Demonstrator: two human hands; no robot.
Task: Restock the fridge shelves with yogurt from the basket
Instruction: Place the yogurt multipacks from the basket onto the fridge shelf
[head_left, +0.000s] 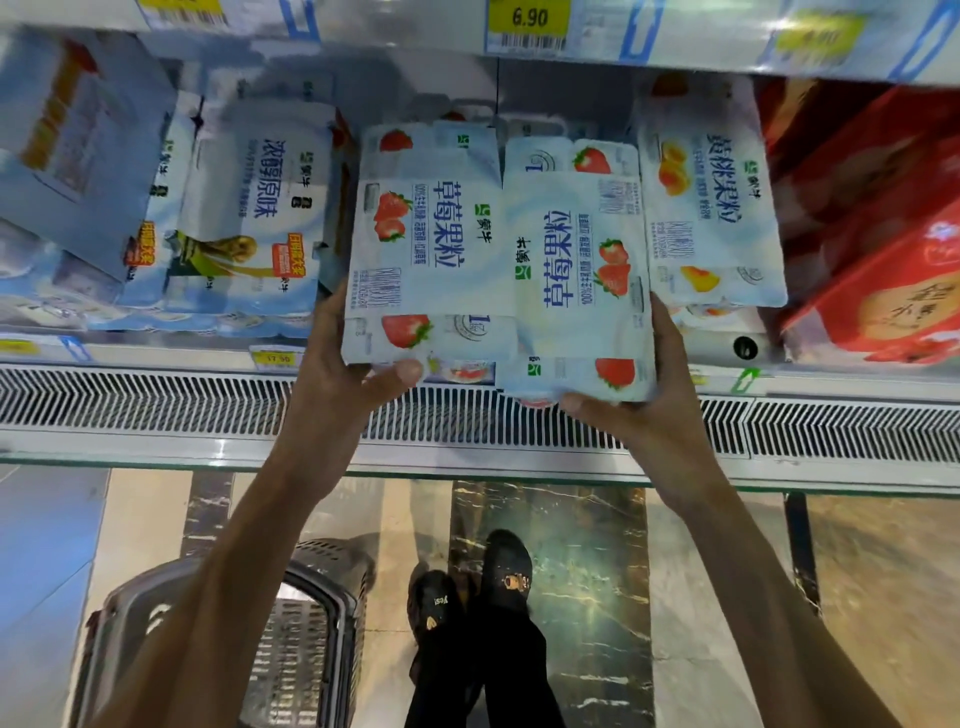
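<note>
The left hand (337, 358) grips the near left corner of the left pack (431, 260), thumb curled along its near edge and fingers up its left side. The right hand (639, 395) grips the near right corner of the right pack (576, 275) the same way, mirrored. Both are strawberry yogurt packs, lying flat and touching side by side, and the right one seems to overlap the left one's edge slightly. The two hands clamp them together as one block.

The block lies just ahead of the hands. Its long axis runs away from the person, into the shelf (130, 348). The near ends overhang the shelf front above the grille (156, 400), and the far ends are already between the stock. A plain pack (254, 208) stands just to the left and a peach pack (711, 208) just to the right, with red boxes (883, 234) beyond that.

Both hands sit about level at the near edge, so neither is clearly nearer. The coming move is likely a straight push along the long axis into that gap, kept square so that neither corner catches a neighbour.

The basket (311, 623) stands on the floor below the left arm. What it holds cannot be made out.
</note>
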